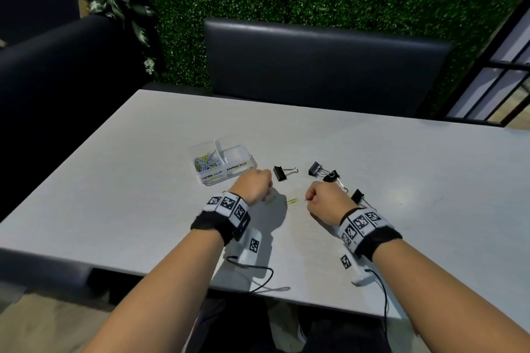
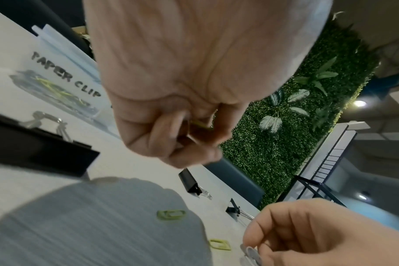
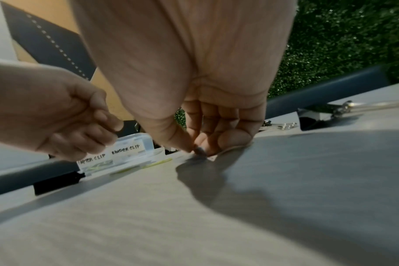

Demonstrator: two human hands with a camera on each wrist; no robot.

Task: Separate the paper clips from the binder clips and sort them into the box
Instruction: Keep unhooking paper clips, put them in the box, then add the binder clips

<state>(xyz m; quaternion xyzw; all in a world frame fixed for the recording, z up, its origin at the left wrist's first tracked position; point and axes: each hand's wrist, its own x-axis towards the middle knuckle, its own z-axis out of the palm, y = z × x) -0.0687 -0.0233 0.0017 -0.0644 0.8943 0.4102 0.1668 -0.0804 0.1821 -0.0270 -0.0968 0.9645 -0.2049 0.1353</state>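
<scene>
Box (image 1: pixel 223 165) labels: "PAPER CLIP", "BINDER CLIP" | left hand (image 1: pixel 253 186) pinches seemingly green clip | right hand (image 1: pixel 327 200) pinches paper clip (image 3: pixel 199 150)

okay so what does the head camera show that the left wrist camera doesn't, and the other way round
Head view only: the whole box with paper clips on its left side, and four black binder clips, the nearest beside the left hand.
Left wrist only: a green paper clip pinched inside that hand's curled fingers, and the PAPER CLIP label.
Both: loose green clip on the table, and the right hand.
</scene>
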